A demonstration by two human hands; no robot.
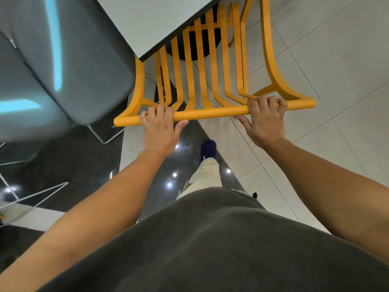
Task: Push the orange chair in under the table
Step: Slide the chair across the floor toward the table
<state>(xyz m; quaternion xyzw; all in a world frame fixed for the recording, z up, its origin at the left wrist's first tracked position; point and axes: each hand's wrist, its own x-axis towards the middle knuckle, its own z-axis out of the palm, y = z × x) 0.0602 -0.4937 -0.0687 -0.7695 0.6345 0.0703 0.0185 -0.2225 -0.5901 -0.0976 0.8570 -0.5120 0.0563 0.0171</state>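
The orange chair (210,112) has a slatted back and a round top rail running across the middle of the view. My left hand (161,127) grips the rail near its left end. My right hand (265,121) grips it near the right end. The white table (151,24) with a dark edge lies at the top, and the chair's seat is hidden beneath it. Only the slats and the back frame stick out from under the table's edge.
A grey chair (63,66) with thin white wire legs stands close on the left, nearly touching the orange rail's left end. My foot in a dark blue shoe (208,149) is on the glossy black floor strip. Pale floor tiles spread to the right.
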